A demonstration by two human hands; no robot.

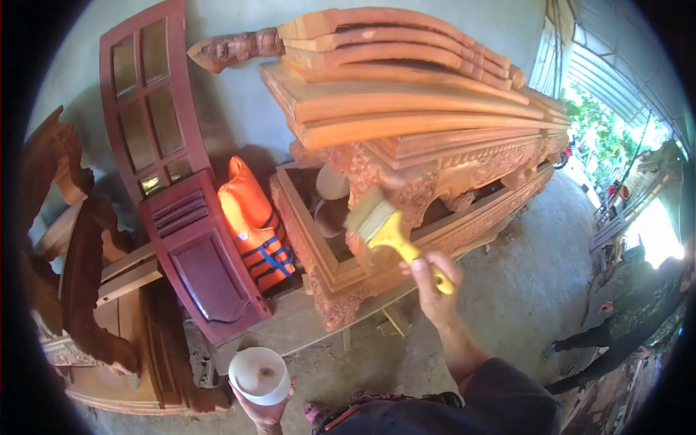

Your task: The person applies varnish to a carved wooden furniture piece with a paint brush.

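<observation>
Hands: the right hand (pixel 433 283) is closed round the yellow handle of a paintbrush (pixel 388 228), arm stretched forward; the left hand (pixel 264 406) cups a small white bowl (pixel 259 375) from beneath, low and close to the body.
Carved cabinet: the large pale wooden cabinet (pixel 435 174) stands on its side on the floor (pixel 507 290), curved boards (pixel 406 87) stacked on top; the brush bristles sit against its carved corner leg.
Door: a dark red panelled door (pixel 174 181) leans on the wall to the left, an orange life vest (pixel 255 225) between it and the cabinet.
Bowl: its contents look pale, though whether it holds varnish or glue is hard to tell from this angle.
Step in hand: by my reading, coating the carved front corner, brush on the wood.
Next move: likely short strokes worked into the carving's hollows, then a reach back to the bowl to reload; it calls for a light wrist so liquid does not pool in the relief.
</observation>
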